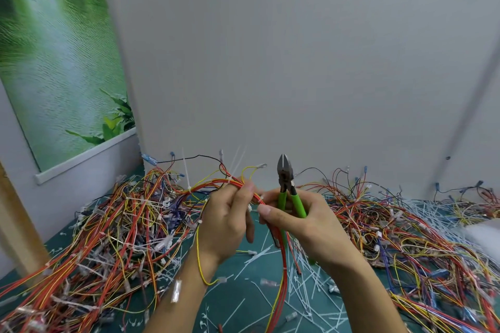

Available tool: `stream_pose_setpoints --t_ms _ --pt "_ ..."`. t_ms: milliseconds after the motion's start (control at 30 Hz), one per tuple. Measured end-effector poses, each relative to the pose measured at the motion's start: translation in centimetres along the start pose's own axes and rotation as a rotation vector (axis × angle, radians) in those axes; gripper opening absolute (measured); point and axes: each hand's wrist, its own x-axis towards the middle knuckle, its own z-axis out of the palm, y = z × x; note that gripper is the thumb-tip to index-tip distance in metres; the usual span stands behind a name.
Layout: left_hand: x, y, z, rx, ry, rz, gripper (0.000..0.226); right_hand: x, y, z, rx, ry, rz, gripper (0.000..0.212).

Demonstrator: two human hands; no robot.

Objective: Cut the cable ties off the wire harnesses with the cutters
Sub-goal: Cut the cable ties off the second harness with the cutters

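Left hand (227, 222) curled round a red-and-yellow wire harness (216, 184), held above the green worktop (243, 303). Right hand (303, 227) grips the green-handled cutters (284, 178), blades up, together and clear of the wires; its thumb tip meets the harness beside the left fingers. White cable tie (188, 187) sits on the harness, left of both hands. Cut ties (305, 292) litter the worktop.

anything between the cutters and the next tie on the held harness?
One thing: a yellow wire loop arcs between the cutters, held blades-up in the right hand, and the nearest tie on the harness that the left hand grips. Otherwise nothing visible.
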Motion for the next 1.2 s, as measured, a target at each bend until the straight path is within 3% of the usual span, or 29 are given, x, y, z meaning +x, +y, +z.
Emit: stream_pose_setpoints --t_ms 67,233,333,433,567,733,833,1200 --pt "0.1 -0.1 0.0 0.014 -0.036 0.015 0.043 0.2 0.1 0.1 -0.031 0.024 -0.012 0.02" --pt "0.4 0.0 -0.2 -0.073 -0.098 -0.068 0.047 0.5 0.5 0.4 -0.023 0.052 -0.051 0.005" --pt "0.3 0.2 -0.4 -0.139 -0.167 -0.058 0.052 0.5 0.7 0.2 -0.031 0.081 -0.017 0.027" --pt "0.0 0.3 -0.6 -0.123 -0.235 -0.057 0.047 0.6 0.9 0.0 -0.027 0.103 -0.013 0.027" --pt "0.1 0.2 -0.5 -0.087 -0.25 -0.056 0.032 0.6 1.0 -0.1 -0.092 0.11 -0.031 0.02" --pt "0.0 0.1 -0.2 -0.061 -0.251 -0.052 0.022 0.8 1.1 0.3 -0.205 0.137 -0.04 0.035" --pt "0.0 0.1 0.0 -0.068 -0.255 -0.043 0.019 0.8 1.4 0.0 -0.286 0.163 -0.009 0.027" --pt "0.0 -0.1 0.6 -0.092 -0.213 -0.051 0.017 0.7 1.1 0.4 -0.304 0.195 0.002 0.038"
